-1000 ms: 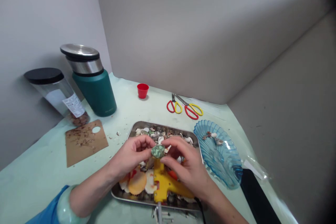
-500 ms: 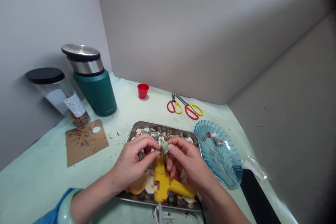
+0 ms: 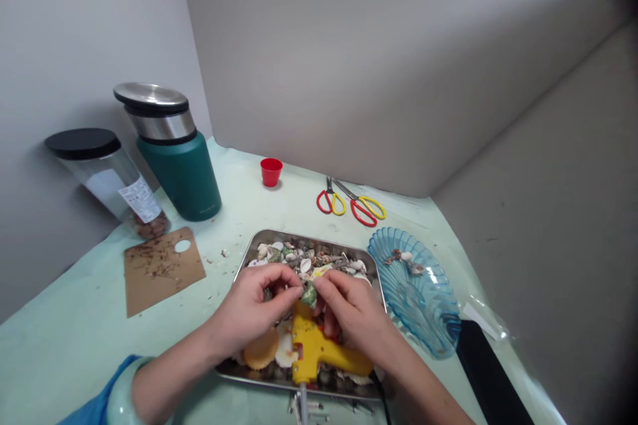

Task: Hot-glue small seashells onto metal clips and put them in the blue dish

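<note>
A small mottled green shell (image 3: 310, 295) is pinched between the fingertips of my left hand (image 3: 264, 299) and my right hand (image 3: 351, 309). Both hands hover over a metal tray (image 3: 259, 239) full of seashells. Just below the green shell, a yellow glue gun (image 3: 308, 352) lies across the tray, a glue stick (image 3: 304, 402) poking out of its back end and a black cord trailing at the right. A large orange scallop shell (image 3: 261, 349) rests left of the gun. The curled fingers partly hide the green shell.
Right of the tray is a blue fluted dish (image 3: 423, 299) holding a few shells. Two pairs of scissors (image 3: 363, 211) and a red cup (image 3: 271, 172) are behind. At left stand a green flask (image 3: 182, 176), a clear jar (image 3: 114, 186) and a brown board (image 3: 162, 279).
Between my fingers the green shell has been turned, from lying broadside to a narrower, downward-pointing pose. My hands have shifted slightly; the tray and glue gun stay put.
</note>
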A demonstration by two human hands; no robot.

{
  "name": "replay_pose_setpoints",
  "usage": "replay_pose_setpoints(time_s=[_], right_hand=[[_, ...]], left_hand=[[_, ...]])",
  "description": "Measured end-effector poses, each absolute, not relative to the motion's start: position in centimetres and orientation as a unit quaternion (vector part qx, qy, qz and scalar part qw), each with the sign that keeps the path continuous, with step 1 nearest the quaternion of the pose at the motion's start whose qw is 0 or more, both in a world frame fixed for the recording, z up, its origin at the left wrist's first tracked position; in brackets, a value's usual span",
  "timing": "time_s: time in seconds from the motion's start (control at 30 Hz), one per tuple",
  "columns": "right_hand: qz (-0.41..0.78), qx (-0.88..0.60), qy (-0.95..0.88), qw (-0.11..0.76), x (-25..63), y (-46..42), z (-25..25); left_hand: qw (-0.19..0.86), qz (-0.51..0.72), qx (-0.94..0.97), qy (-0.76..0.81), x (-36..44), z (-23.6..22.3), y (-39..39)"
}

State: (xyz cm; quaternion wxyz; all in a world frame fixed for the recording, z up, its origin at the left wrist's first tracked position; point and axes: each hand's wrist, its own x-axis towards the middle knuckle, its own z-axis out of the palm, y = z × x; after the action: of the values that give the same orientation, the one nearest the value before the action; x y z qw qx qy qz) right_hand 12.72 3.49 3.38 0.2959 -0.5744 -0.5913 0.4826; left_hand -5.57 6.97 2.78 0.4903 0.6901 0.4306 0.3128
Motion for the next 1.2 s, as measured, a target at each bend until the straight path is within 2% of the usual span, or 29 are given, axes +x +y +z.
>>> replay_pose_setpoints(time_s=[0.17, 0.57, 0.77, 1.0, 1.2], right_hand=[[0.404, -0.570, -0.641, 0.317, 13.0, 3.6, 4.5], [0.351, -0.545, -0.711, 0.271, 12.6, 3.2, 4.8], [0.348, -0.546, -0.710, 0.277, 12.6, 3.3, 4.9], [0.444, -0.547, -0.644, 0.299, 12.9, 3.4, 4.4], [0.452, -0.546, -0.637, 0.303, 13.0, 3.4, 4.2]], left_hand=[[0.570, 0.325, 0.609, 0.445, -5.5, 2.5, 7.2], [0.664, 0.307, 0.519, 0.442, -5.5, 2.4, 7.4], [0.658, 0.316, 0.522, 0.441, -5.4, 2.6, 7.2], [0.572, 0.350, 0.593, 0.445, -5.5, 3.0, 7.1], [0.557, 0.343, 0.618, 0.436, -5.6, 2.8, 7.2]])
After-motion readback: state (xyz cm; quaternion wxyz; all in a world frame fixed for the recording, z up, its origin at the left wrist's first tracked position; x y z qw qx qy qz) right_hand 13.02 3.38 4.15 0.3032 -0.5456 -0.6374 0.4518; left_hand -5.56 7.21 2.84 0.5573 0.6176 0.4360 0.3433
